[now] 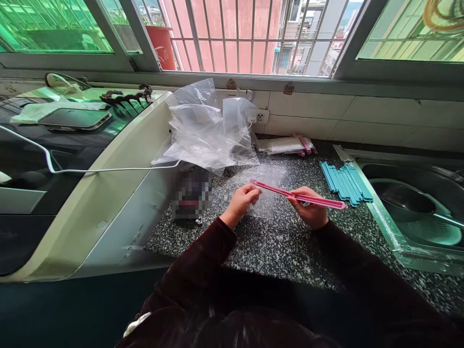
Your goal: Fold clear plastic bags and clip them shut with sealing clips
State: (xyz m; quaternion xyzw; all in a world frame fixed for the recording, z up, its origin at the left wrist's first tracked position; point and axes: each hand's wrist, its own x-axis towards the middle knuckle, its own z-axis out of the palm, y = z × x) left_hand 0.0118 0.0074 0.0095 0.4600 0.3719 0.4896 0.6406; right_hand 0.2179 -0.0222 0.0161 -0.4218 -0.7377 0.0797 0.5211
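Note:
My right hand (pixel 308 210) is closed around a long pink bag-sealing clip (pixel 319 199). The clip slants across in front of me, its far end reaching over to the fingertips of my left hand (pixel 241 203). The left hand is pinched, thumb against fingers, at the edge of a small clear plastic bag (pixel 264 207). This bag is hard to make out against the speckled countertop (pixel 268 241). Whether the left fingertips also touch the clip, I cannot tell.
A heap of clear plastic bags (pixel 213 130) lies at the back left. Behind sits a packet with pink clips (pixel 286 145). Several blue clips (pixel 346 183) lie beside the sink (pixel 391 241), which holds a pan (pixel 402 195). A blurred dark object (pixel 192 193) stands left; a white cable (pixel 108 170) crosses there.

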